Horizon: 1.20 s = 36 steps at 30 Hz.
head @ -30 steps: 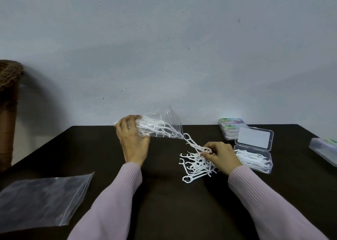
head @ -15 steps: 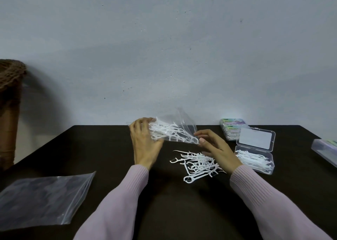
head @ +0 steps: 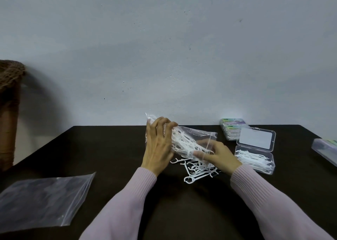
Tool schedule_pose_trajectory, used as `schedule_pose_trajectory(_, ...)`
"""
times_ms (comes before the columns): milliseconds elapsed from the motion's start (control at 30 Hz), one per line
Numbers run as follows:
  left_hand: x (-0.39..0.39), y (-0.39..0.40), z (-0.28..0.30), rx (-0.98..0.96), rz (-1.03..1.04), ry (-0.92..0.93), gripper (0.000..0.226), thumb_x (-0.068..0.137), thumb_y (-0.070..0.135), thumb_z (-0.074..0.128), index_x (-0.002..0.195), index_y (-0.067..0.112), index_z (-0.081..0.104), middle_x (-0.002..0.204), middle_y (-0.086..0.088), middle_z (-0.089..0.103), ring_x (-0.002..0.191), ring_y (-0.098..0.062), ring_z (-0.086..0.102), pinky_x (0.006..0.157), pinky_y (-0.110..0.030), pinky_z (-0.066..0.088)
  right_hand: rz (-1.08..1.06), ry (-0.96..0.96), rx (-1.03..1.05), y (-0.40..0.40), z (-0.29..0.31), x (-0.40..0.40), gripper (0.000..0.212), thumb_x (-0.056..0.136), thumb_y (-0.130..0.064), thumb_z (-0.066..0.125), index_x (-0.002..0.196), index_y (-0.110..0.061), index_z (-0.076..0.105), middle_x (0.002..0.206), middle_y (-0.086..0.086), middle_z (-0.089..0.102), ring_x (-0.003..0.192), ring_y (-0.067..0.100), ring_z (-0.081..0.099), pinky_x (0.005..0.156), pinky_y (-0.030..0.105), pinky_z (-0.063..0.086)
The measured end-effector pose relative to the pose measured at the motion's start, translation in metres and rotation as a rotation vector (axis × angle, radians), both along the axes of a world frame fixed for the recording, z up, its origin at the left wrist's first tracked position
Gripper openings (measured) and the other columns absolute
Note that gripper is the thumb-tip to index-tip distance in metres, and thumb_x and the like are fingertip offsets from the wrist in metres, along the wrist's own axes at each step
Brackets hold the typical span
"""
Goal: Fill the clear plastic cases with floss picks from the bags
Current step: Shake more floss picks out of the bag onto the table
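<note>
Left hand [head: 158, 145] fingers grip the bag [head: 189, 141] of floss picks; right hand [head: 216, 155] fingers seemingly pinch its mouth, loose picks [head: 196, 169] beneath.

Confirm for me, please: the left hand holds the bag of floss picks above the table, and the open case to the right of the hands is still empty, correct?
Not quite. The left hand does hold the bag of floss picks above the table, but the open case to the right of the hands is not empty: the head view shows white floss picks lying in its bottom half.
</note>
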<state>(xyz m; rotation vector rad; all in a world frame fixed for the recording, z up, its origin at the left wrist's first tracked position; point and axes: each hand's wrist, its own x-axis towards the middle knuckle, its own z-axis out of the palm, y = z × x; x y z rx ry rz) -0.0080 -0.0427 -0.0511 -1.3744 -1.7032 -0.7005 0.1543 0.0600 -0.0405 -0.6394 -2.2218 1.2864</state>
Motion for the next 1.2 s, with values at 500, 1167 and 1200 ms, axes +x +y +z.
schedule_pose_trajectory(500, -0.015, -0.004, 0.002, 0.019, 0.028, -0.027, 0.079, 0.053, 0.004, 0.084, 0.118, 0.016, 0.040, 0.118, -0.008, 0.038, 0.120, -0.027, 0.033, 0.098, -0.059, 0.041, 0.039, -0.111, 0.111, 0.001, -0.001, 0.004, 0.015, 0.094, -0.018, 0.049, 0.103, -0.010, 0.058, 0.097, 0.007, 0.063, 0.074, 0.015, 0.066, 0.067, 0.024, 0.055)
schedule_pose_trajectory(1167, -0.036, -0.014, 0.005, 0.135, 0.182, -0.395, 0.067, 0.056, -0.008, 0.069, 0.118, 0.011, 0.050, 0.118, -0.011, 0.046, 0.114, -0.022, 0.030, 0.101, -0.042, 0.037, -0.127, -0.267, 0.471, 0.013, -0.001, 0.007, 0.009, 0.093, -0.028, 0.052, 0.088, -0.023, 0.058, 0.070, -0.008, 0.056, 0.066, 0.011, 0.054, 0.066, 0.027, 0.042)
schedule_pose_trajectory(1200, -0.037, -0.014, 0.006, 0.149, 0.191, -0.414, 0.066, 0.057, -0.008, 0.068, 0.117, 0.011, 0.050, 0.118, -0.011, 0.046, 0.114, -0.022, 0.030, 0.102, -0.041, 0.036, -0.141, -0.285, 0.496, 0.013, -0.001, 0.008, 0.011, 0.092, -0.029, 0.053, 0.089, -0.021, 0.061, 0.068, -0.007, 0.056, 0.066, 0.012, 0.054, 0.066, 0.029, 0.042)
